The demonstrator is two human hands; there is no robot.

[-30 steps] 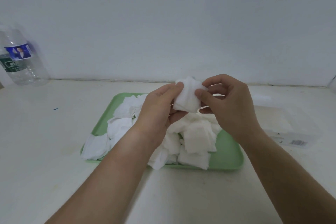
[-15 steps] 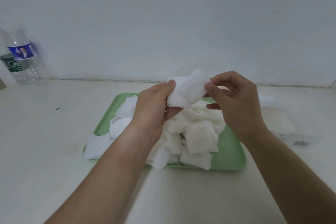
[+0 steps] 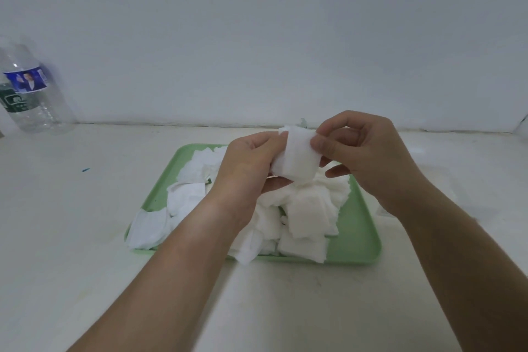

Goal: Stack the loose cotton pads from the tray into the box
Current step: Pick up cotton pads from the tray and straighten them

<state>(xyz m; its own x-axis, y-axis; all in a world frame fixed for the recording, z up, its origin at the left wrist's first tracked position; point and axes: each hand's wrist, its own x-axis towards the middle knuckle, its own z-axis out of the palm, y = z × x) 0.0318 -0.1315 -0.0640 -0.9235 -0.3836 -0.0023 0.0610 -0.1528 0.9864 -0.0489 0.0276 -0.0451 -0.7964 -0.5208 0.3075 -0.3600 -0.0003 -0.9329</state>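
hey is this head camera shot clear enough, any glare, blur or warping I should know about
Head view: soft, even light, no glare, faint shadows. The held cotton pads between left hand and right hand look washed out, white on white. Wide-angle warping leans the bottle at the left edge.

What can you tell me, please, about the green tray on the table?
The green tray is a shallow, pale mint rectangle with rounded corners and a low raised rim, plastic by its look. It lies flat on the white table, just in front of the person. A loose heap of white cotton pads covers most of it, a few overhanging its near and left edges; its right side is bare. Both hands hover above it without touching it.
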